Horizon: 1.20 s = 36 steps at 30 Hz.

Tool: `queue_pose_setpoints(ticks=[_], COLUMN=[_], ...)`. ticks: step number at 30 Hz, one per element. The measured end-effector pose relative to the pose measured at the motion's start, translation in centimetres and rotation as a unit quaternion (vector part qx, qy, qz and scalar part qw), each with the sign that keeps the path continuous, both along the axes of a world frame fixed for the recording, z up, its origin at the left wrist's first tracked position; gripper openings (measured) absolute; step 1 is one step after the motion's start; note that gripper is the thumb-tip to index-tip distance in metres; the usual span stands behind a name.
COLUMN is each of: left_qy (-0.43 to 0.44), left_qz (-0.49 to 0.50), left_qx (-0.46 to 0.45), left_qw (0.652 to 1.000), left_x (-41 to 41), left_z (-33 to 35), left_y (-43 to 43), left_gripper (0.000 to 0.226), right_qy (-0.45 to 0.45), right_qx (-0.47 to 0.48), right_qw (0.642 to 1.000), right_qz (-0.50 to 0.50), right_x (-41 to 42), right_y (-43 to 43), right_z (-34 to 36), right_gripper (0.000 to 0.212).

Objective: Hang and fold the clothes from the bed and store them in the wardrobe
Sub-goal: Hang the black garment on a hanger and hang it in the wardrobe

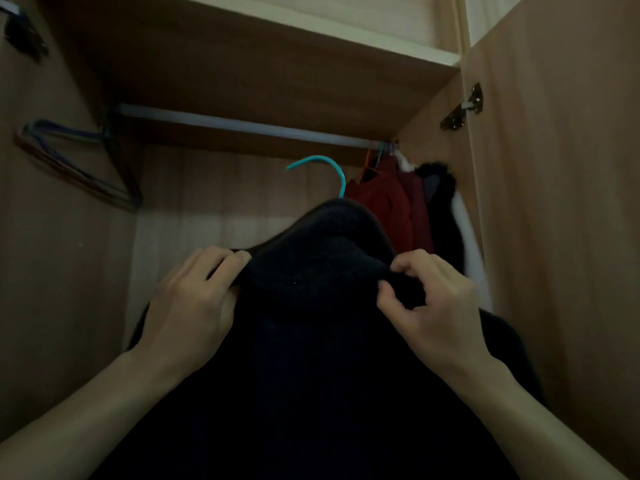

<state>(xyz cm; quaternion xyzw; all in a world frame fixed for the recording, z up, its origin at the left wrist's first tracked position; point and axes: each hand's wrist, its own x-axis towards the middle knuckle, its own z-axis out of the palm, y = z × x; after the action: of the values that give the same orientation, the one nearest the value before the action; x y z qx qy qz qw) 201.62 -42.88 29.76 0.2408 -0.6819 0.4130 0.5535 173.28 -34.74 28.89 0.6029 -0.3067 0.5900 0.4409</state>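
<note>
A dark knitted garment [311,341] fills the lower middle of the head view, held up inside the open wardrobe. A teal hanger hook [337,171] sticks out of its collar, below the metal rail [242,128] and not touching it. My left hand [194,303] pinches the garment's collar on the left side. On the right side of the collar, my right hand [429,303] grips the fabric between its fingers. The rest of the hanger is hidden under the cloth.
A red garment [384,206] and a black one [436,188] hang at the rail's right end. Several empty wire hangers [76,164] hang at its left end. A wooden shelf [277,64] sits above the rail. The open door with its hinge [465,107] stands on the right.
</note>
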Motion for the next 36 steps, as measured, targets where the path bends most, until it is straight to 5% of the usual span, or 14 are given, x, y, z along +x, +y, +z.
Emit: queue_pose_setpoints(ticks=[25,36], left_qy=[0.04,0.082], left_qz=[-0.024,-0.052], left_qx=[-0.127,-0.072], left_qw=[0.991,0.993], left_x=[-4.6,-13.1], left_z=[24.6,32.1], left_y=[-25.6,-37.4], left_gripper=[0.028,0.022], right_qy=[0.005,-0.036], right_qx=[-0.008,0.028], right_qw=[0.984,0.957], right_qz=[-0.181,-0.285], right_x=[-0.6,-4.0], right_y=[-20.0,-28.3], right_z=[23.8,31.1], right_gripper=[0.015,0.015])
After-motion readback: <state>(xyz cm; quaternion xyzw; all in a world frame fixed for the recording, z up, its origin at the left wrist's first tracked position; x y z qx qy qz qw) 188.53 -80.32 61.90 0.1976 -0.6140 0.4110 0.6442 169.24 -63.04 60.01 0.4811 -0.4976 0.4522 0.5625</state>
